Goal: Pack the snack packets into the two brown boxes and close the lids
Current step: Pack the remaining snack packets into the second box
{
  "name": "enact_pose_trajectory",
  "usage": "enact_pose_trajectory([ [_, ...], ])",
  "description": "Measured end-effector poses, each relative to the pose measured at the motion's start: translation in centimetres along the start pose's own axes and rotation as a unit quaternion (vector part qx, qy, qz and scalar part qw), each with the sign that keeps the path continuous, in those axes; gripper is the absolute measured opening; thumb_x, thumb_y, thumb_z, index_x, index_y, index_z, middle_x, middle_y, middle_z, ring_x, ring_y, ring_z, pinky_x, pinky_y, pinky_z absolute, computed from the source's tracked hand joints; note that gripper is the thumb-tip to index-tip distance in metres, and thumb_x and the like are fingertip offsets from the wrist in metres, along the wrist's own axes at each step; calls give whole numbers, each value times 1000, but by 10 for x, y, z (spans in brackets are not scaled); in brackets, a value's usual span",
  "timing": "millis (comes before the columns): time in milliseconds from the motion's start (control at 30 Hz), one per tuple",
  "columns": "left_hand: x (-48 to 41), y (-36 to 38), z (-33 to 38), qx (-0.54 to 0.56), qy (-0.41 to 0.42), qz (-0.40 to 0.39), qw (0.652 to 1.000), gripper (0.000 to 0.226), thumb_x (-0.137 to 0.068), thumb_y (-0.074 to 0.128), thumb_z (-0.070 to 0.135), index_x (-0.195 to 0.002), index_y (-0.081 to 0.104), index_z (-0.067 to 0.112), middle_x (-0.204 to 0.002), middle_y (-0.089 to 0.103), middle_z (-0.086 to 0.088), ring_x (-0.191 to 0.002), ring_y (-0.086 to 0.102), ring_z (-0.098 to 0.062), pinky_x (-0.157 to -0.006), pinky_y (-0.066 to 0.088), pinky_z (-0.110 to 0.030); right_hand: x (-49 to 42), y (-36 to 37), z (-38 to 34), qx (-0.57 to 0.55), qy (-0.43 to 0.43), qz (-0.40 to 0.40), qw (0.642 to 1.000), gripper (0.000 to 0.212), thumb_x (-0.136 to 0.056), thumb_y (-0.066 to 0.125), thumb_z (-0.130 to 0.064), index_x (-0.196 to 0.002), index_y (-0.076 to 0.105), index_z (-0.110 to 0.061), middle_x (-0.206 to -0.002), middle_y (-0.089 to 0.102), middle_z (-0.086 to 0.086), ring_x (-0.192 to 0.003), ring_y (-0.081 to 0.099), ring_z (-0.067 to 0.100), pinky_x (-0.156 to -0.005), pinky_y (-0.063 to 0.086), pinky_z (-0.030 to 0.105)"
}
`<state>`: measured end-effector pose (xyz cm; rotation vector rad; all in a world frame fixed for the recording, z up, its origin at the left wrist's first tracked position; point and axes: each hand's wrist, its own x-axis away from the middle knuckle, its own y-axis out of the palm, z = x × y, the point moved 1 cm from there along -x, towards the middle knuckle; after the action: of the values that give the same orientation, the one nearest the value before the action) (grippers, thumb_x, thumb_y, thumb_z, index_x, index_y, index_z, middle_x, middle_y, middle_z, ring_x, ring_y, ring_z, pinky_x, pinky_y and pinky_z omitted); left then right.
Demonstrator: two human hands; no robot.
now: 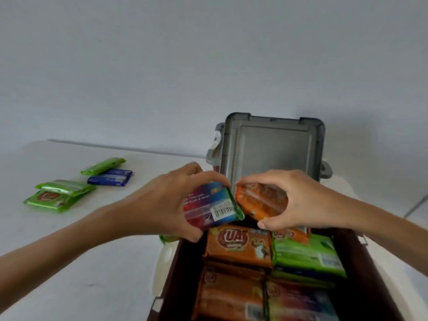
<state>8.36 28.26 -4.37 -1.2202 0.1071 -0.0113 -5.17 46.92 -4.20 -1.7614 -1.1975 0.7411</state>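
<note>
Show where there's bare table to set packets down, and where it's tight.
Free: table between the loose green packets and the brown box; also the strip behind the blue packet. Crowded: the box's far end, left hand with multicolour packet and right hand with orange packet before the grey lid.

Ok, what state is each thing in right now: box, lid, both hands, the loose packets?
Dark brown plastic box: open, nearly full.
Grey plastic lid: raised upright behind the box.
Left hand: grips red-and-blue foil packet above the box.
Right hand: grips orange foil packet above the box.
Green foil packets, dark blue packet: loose on white table, unpacked.
</note>
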Motion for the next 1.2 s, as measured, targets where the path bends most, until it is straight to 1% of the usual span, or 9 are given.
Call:
enact_pose_trajectory([
  [200,-2,64,45,0,88,-185,979,78,-71,70,47,-126,16,61,-124,20,29,-104,33,10,-95,35,-11,69,44,24,11,13,-149,989,72,-67,73,-40,-130,38,-45,-118,42,-22,-110,42,-4,-94,44,21],
  [300,-6,86,56,-44,107,-218,969,81,-73,68,41,-128,11,58,-128,15,23,-99,25,6,-86,25,-8,84,59,27,99,0,-166,981,71,-74,68,-36,-135,32,-39,-126,36,-12,-118,37,7,-102,39,28],
  [400,-3,99,59,-98,90,-233,963,85,-73,66,42,-129,4,55,-132,15,15,-108,37,-5,-87,32,-14,93,71,29,164,10,-197,967,81,-79,66,-25,-143,18,-32,-138,26,-6,-126,28,13,-103,35,29],
  [467,-1,109,55,-172,130,-188,958,91,-61,73,51,-133,17,46,-130,29,8,-105,52,-9,-79,46,-17,95,77,29,191,5,-208,959,83,-82,64,-25,-146,12,-26,-143,25,-3,-130,26,16,-105,37,32],
  [533,0,119,49,-215,152,-143,954,100,-34,76,62,-125,45,33,-106,58,5,-81,64,-7,-56,53,-17,95,81,31,211,-4,-203,956,81,-83,63,-26,-146,12,-23,-143,26,-1,-130,25,18,-105,38,35],
  [667,1,130,45,-250,191,-125,941,91,-33,79,62,-114,63,24,-92,67,0,-72,65,-13,-46,55,-24,93,83,30,216,-6,-202,955,76,-84,63,-29,-145,18,-21,-141,26,0,-129,25,18,-104,40,35],
  [900,-1,128,51,-280,190,-121,933,86,-37,81,60,-113,66,22,-96,65,-3,-76,64,-16,-43,53,-26,93,83,24,238,4,-195,952,70,-86,60,-18,-143,20,-18,-140,11,2,-126,22,22,-85,46,36],
  [1067,-1,132,49,-248,192,-120,942,84,-38,78,62,-111,66,22,-94,64,0,-71,63,-14,-43,52,-24,94,87,27,243,-3,-184,952,70,-84,62,-26,-140,20,-21,-138,22,2,-124,29,21,-84,46,36],
  [1200,-4,118,49,-134,151,-120,972,54,-69,49,66,-108,63,33,-99,61,13,-79,63,-4,-50,46,-13,90,77,26,201,-4,-157,967,56,-88,55,-41,-137,32,-28,-130,37,-3,-119,41,16,-91,44,32],
])
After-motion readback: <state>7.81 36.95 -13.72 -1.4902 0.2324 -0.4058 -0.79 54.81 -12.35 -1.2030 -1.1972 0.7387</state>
